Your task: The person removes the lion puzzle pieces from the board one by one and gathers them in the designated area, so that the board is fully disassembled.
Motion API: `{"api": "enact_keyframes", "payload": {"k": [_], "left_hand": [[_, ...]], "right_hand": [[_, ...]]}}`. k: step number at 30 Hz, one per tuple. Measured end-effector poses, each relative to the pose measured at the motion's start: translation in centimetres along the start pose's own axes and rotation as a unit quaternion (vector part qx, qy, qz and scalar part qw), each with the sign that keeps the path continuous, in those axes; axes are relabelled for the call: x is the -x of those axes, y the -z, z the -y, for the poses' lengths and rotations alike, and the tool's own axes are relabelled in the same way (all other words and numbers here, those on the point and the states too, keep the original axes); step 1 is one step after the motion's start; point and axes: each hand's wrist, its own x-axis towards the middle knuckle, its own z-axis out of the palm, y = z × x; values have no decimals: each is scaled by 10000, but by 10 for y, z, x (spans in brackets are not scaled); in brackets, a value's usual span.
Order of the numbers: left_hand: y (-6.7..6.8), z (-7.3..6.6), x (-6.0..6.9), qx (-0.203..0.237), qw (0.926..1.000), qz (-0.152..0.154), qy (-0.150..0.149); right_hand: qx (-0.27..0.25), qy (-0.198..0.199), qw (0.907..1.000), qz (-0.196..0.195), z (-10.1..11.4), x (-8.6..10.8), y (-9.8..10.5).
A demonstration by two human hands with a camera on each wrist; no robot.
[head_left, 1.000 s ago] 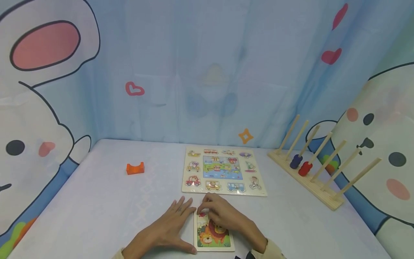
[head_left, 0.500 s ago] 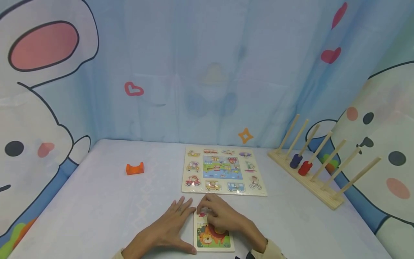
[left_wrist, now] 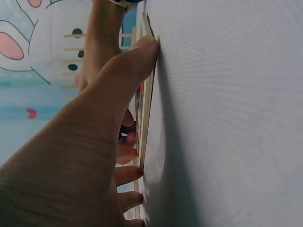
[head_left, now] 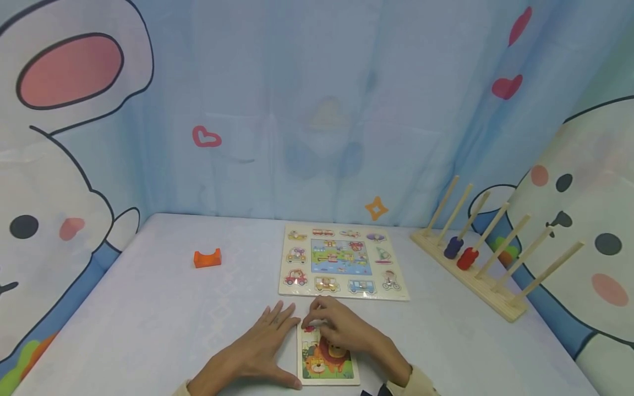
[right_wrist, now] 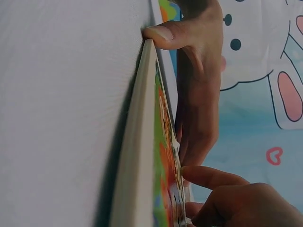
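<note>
A small jigsaw puzzle in a pale wooden frame (head_left: 329,381), with a lion picture, lies at the table's near side. My left hand (head_left: 261,344) is spread flat along its left side; in the left wrist view the thumb (left_wrist: 144,47) touches the board's edge (left_wrist: 147,104). Over the puzzle's upper part, my right hand (head_left: 342,327) has curled fingers and appears to pinch a puzzle piece, mostly hidden beneath them. Seen from the right wrist, its fingertips meet the picture surface (right_wrist: 165,161), while the left thumb (right_wrist: 163,34) holds the frame's corner.
Beyond the hands lies a larger board of vehicle pictures (head_left: 342,257). A wooden peg stand (head_left: 475,280) with blue beads (head_left: 453,247) and red beads (head_left: 467,258) stands at the right. An orange notched block (head_left: 207,258) sits at the left. A curtain (head_left: 277,110) hangs behind the table.
Half a second ago my right hand dipped lower over the lion's face; now it is back up and the face shows again. My left hand and the board stay in place.
</note>
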Motion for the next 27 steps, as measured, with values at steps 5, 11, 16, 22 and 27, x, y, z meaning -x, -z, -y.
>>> {"api": "enact_keyframes", "payload": {"k": [5, 11, 16, 22, 27], "left_hand": [[1, -1, 0, -48, 10000, -8, -23], [1, -1, 0, 8, 10000, -26, -43], [0, 1, 0, 49, 10000, -33, -69], [0, 0, 0, 8, 10000, -24, -24], [1, -1, 0, 8, 10000, 15, 28]], "right_hand": [[362, 125, 9992, -109, 2, 0, -1], [204, 62, 9997, -127, 1, 0, -4], [-65, 32, 9999, -73, 0, -1, -6], [-109, -33, 9999, -69, -2, -1, -8], [-275, -75, 9996, -80, -3, -1, -10]]}}
